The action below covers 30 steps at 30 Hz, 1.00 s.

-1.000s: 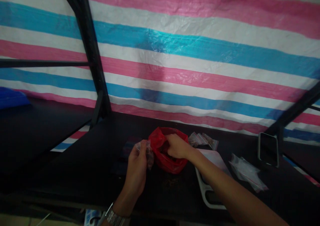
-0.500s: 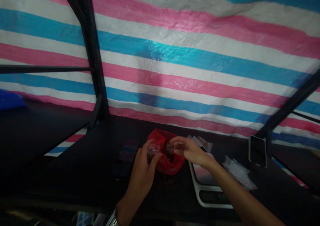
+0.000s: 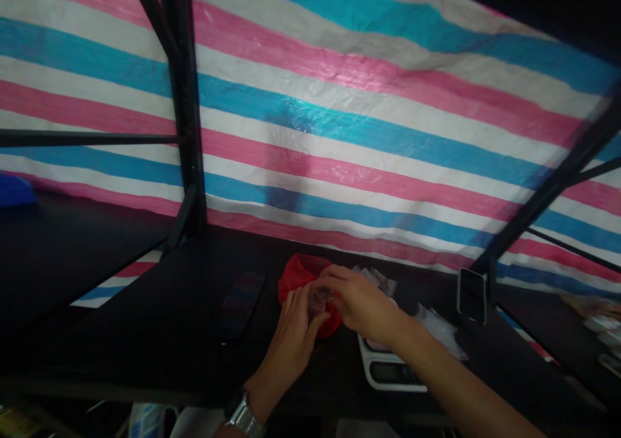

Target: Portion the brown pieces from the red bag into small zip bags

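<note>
My left hand [image 3: 297, 321] is curled around a small clear plastic bag [image 3: 317, 301], its mouth facing up; dim light blurs its outline. From the right, my right hand [image 3: 356, 299] bends over that mouth, fingers pinched on a small clear cup [image 3: 324, 285], mostly hidden by the fingers. Both hands meet above the near side of an open red plastic bag [image 3: 297, 275], whose contents they cover. Under my right forearm lies a white-framed kitchen scale [image 3: 371, 376], partly hidden.
Filled clear packets [image 3: 383, 281] lie behind the scale, and flat clear bags [image 3: 439, 328] to its right. A phone [image 3: 471, 295] leans at the right post. Another dark, flat phone-like thing [image 3: 240, 305] rests left of the red bag. Striped sheeting [image 3: 339, 147] hangs behind the black shelf.
My right hand has moved left out of the red bag, with the cup, to the mouth of the clear bag in my left hand. The view has shifted slightly.
</note>
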### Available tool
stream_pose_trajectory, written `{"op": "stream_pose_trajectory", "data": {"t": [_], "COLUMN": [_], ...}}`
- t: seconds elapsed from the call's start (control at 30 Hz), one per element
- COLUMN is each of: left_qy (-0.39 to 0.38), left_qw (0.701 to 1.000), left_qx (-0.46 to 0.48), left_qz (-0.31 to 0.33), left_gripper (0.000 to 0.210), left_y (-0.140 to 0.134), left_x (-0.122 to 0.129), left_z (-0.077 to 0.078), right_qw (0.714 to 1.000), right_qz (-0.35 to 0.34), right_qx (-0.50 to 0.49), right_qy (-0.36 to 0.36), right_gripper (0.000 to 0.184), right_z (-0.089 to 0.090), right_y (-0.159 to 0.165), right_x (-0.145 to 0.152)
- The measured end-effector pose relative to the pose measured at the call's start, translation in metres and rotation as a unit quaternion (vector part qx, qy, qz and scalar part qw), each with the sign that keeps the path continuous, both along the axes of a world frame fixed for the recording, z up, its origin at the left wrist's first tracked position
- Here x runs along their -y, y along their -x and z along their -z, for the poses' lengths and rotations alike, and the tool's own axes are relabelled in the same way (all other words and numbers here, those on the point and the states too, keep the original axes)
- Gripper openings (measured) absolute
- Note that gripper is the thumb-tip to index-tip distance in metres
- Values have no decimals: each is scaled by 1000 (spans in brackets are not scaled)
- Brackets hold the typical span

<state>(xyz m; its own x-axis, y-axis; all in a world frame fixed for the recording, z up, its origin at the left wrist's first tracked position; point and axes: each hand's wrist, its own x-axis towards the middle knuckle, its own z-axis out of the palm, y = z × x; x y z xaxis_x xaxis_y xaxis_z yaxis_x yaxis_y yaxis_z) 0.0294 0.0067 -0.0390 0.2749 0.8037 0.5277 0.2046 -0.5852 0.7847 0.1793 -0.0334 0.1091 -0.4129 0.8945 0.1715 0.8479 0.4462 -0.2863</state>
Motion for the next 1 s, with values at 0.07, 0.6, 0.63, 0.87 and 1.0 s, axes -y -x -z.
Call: {"op": "stream_pose_trajectory", "data": {"t": [0.07,0.6,0.63,0.87,1.0], "left_qy": [2,39,34,-24,-57], "left_qw": [1000,995,994,995,995], "left_qx": [5,89,94,57,48], "left_qz": [3,-33,-43,-78,-64], "left_gripper": [34,52,52,61,66], "left_y": [0,17,18,18,10], "left_x": [0,-4,-5,1,12], "left_z": [0,-8,-10,-14,-12], "right_qw": [999,993,993,984,945], "right_qz": [-7,118,116,129,107], "right_qx": [30,1,1,-115,-307], "right_qy": [-13,-19,-15,-46,24], "right_gripper": [59,43,44,30,17], "right_z": [-2,22,26,27,31], "right_y": [2,-9,-9,5,22], "right_x": [1,-37,-41,-14,23]}}
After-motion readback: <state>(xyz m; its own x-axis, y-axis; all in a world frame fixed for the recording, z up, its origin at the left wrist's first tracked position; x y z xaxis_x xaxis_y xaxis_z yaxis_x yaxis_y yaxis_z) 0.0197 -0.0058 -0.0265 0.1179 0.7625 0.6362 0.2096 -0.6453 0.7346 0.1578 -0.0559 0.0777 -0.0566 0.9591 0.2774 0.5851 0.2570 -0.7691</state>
